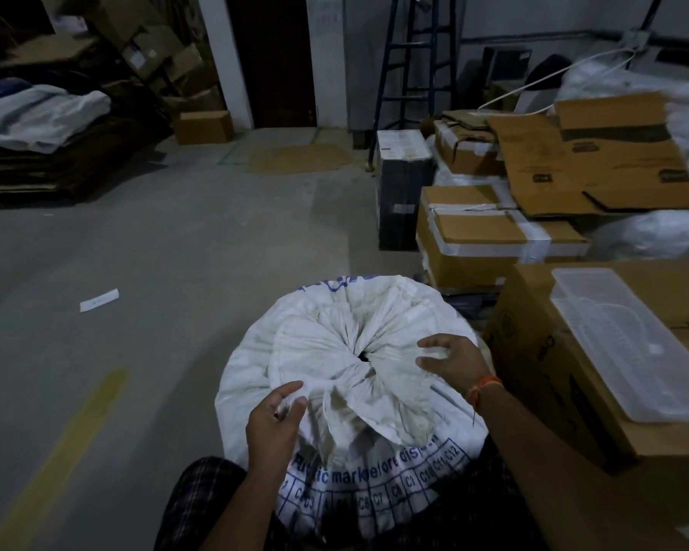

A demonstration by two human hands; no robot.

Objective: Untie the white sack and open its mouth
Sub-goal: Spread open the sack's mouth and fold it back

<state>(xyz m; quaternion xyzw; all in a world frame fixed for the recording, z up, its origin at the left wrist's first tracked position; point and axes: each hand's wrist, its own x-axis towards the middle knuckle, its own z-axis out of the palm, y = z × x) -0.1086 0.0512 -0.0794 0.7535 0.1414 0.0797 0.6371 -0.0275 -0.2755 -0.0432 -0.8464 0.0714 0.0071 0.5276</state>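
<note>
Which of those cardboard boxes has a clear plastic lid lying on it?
The big box nearest the white sack, at right. The clear lid rests on top; the others are bare or taped.

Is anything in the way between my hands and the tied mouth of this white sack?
Nothing visible. The left hand already pinches fabric at the white sack near its gathered mouth, and the right hand hovers open just beside the gather, with only sack cloth between.

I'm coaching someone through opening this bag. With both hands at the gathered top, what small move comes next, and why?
Probably pull the left hand toward the body while the right hand grips the opposite folds. The white woven sack is puckered to a small dark hole, the left fingers pinch a fold, and the right hand's fingers are spread over the cloth.
</note>
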